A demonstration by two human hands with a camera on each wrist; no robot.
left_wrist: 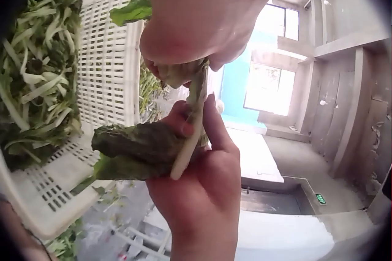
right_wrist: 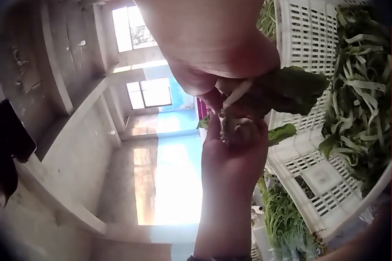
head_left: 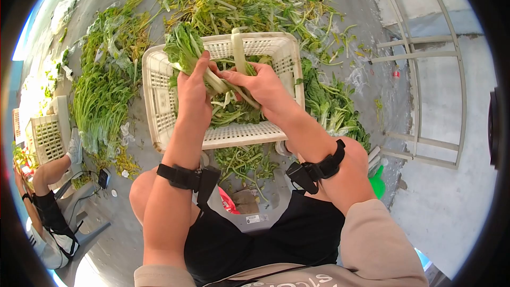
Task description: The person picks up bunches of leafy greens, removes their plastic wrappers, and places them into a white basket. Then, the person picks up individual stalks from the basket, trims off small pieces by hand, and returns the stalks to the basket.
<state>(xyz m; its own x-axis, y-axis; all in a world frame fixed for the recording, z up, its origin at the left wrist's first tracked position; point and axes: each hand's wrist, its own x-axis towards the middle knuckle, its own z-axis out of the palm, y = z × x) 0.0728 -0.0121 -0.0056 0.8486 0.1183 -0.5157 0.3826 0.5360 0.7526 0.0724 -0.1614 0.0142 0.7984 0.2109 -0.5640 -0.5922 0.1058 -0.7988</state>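
In the head view my left hand [head_left: 194, 93] grips a leafy green vegetable [head_left: 180, 48], its leaves up at the left and its pale stalk end pointing toward my right hand. My right hand [head_left: 268, 87] pinches a long leaf with a thick pale stalk [head_left: 238, 50] that stands up beyond the fingers. The two hands are close together above a white plastic basket [head_left: 228, 139]. From the left wrist view, a dark wilted leaf [left_wrist: 138, 151] hangs from the right hand's grip. Cut greens [head_left: 234, 114] lie in the basket below.
Heaps of loose greens [head_left: 228, 5] cover the floor behind the basket, with another pile [head_left: 106, 69] at left. A metal frame [head_left: 414, 53] stands at right. Someone else sits at far left by a second crate [head_left: 48, 138]. A gray stool [head_left: 255, 218] is between my legs.
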